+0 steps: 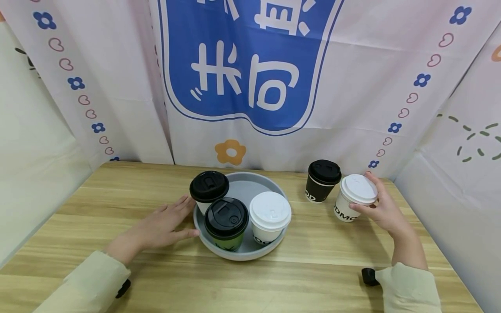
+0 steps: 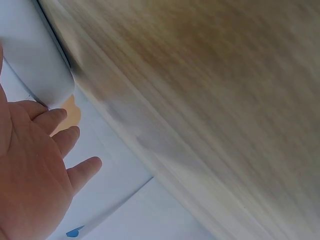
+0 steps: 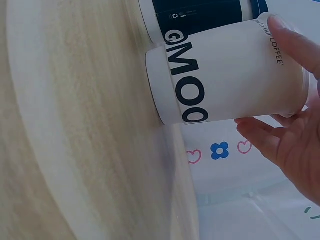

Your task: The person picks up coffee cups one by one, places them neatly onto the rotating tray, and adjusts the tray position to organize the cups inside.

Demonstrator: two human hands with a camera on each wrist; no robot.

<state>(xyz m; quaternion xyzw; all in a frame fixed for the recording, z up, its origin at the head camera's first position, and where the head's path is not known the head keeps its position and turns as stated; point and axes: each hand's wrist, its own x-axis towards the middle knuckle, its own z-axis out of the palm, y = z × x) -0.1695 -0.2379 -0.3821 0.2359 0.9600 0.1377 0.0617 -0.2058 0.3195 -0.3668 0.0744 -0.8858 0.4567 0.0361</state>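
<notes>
My right hand (image 1: pixel 386 211) grips a white paper coffee cup (image 1: pixel 346 208) with a white lid, thumb on one side and fingers on the other. In the right wrist view this white cup (image 3: pixel 230 75) stands upright beside a black cup (image 3: pixel 200 15). Spread along the left side of a round grey tray (image 1: pixel 258 177), my left hand (image 1: pixel 164 224) has its fingers extended at the rim. On the tray stand a white cup with a black lid (image 1: pixel 209 186), a green cup with a black lid (image 1: pixel 227 221) and a white-lidded white cup (image 1: pixel 270 215).
The black cup with a black lid (image 1: pixel 322 180) stands on the wooden table (image 1: pixel 305 278) between the tray and the gripped cup. A printed cloth curtain (image 1: pixel 352 87) hangs behind the table's far edge, with pale cloth walls on both sides.
</notes>
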